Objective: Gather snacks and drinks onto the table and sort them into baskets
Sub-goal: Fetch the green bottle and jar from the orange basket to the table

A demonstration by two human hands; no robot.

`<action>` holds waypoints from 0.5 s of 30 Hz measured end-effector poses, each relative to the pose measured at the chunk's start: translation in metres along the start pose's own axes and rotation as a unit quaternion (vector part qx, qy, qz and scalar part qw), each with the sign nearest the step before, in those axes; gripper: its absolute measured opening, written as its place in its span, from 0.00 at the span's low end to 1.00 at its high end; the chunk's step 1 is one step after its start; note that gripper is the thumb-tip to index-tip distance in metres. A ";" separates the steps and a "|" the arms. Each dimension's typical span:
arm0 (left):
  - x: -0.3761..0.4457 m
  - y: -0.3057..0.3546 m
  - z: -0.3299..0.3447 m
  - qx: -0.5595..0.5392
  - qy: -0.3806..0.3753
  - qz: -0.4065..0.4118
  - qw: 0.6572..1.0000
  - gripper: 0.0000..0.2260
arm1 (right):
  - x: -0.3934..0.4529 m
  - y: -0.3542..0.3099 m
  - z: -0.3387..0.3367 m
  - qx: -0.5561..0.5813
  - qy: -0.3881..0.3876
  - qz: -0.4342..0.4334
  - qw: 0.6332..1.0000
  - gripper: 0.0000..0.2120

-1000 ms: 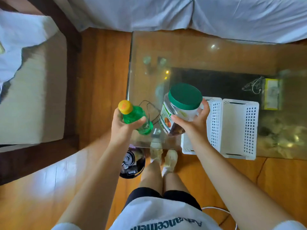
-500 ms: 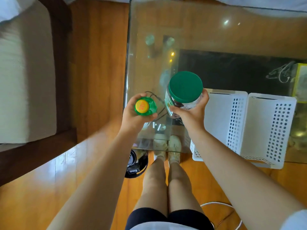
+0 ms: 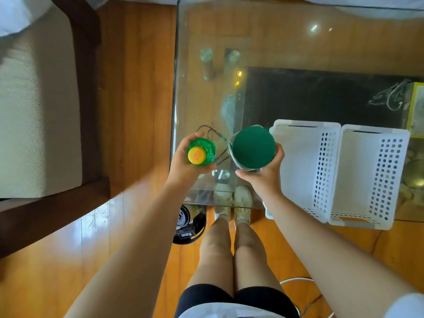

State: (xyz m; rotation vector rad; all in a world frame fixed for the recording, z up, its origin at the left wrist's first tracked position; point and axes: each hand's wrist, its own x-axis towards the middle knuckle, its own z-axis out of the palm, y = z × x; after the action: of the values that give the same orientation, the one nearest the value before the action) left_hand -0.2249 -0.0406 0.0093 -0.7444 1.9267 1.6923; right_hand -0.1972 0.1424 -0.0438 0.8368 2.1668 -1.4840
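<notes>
Left hand [image 3: 183,167] wraps a green bottle [image 3: 202,152]; right hand [image 3: 263,175] grips a green-lidded jar [image 3: 253,150], both upright over the glass table [image 3: 275,37] beside two white baskets [image 3: 339,173]

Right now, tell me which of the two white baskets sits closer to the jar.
The left white basket: its wall is right beside the green-lidded jar in the right hand. The right basket stands beyond it.

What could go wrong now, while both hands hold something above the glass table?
1. The left hand holds the green bottle close to the glass table's left edge; set down there, it might tip off.
2. The right hand grips the green-lidded jar only from the side; it could slip and strike the glass.
</notes>
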 end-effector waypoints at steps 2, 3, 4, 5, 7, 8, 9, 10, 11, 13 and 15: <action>-0.001 0.000 0.002 0.012 0.010 -0.009 1.000 0.40 | -0.003 0.003 -0.002 -0.011 0.014 0.003 1.000 0.49; -0.002 0.000 0.002 0.015 0.018 -0.019 1.000 0.43 | -0.005 0.004 -0.004 -0.019 0.017 0.002 1.000 0.48; -0.005 -0.001 0.003 0.011 0.025 -0.034 0.999 0.47 | -0.007 0.005 -0.006 -0.029 0.016 0.000 0.999 0.48; -0.008 -0.003 0.003 0.001 0.029 -0.047 0.998 0.49 | -0.009 0.005 -0.009 -0.038 0.011 -0.002 0.999 0.48; -0.016 -0.005 0.002 -0.016 0.036 -0.073 0.997 0.51 | -0.013 0.004 -0.015 -0.055 -0.008 -0.001 0.998 0.48; -0.021 -0.007 0.001 -0.014 0.041 -0.091 0.995 0.51 | -0.016 0.002 -0.019 -0.063 -0.017 0.005 0.998 0.49; -0.027 -0.008 -0.001 -0.006 0.046 -0.110 0.993 0.51 | -0.019 0.000 -0.023 -0.071 -0.025 0.014 0.997 0.49; -0.034 -0.008 -0.002 0.001 0.049 -0.128 0.991 0.50 | -0.024 -0.003 -0.028 -0.078 -0.034 0.025 0.996 0.49; -0.043 -0.008 -0.002 0.004 0.052 -0.142 0.988 0.49 | -0.030 -0.006 -0.035 -0.085 -0.046 0.037 0.995 0.48; -0.059 -0.008 -0.001 -0.014 0.056 -0.163 0.985 0.45 | -0.043 -0.011 -0.047 -0.091 -0.071 0.060 0.992 0.45; -0.080 -0.006 -0.001 -0.043 0.060 -0.188 0.979 0.35 | -0.060 -0.014 -0.062 -0.098 -0.095 0.091 0.986 0.38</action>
State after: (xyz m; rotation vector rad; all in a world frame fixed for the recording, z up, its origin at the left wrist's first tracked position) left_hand -0.1611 -0.0343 0.0578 -1.1855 1.6642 1.5284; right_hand -0.1603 0.1807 0.0252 0.7692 1.9977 -1.1887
